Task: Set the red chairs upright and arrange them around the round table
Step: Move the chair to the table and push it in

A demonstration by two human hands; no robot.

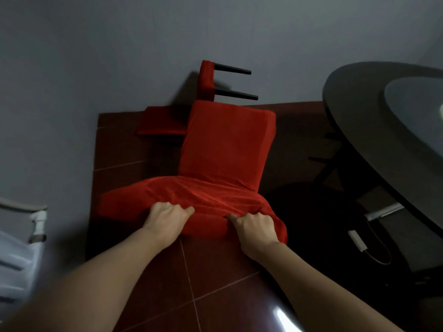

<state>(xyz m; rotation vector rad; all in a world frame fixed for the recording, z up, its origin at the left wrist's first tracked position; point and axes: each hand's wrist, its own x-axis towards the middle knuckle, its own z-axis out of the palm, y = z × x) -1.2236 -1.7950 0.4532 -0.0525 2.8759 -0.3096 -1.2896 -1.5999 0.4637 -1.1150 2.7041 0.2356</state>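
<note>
Grey walls meet a dark red tiled floor, glossy with a light glare.

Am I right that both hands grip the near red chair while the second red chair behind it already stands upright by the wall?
Not quite. In the head view the left hand and right hand do grip the near red chair, but the second red chair by the wall lies on its side, its dark legs pointing sideways.
</note>
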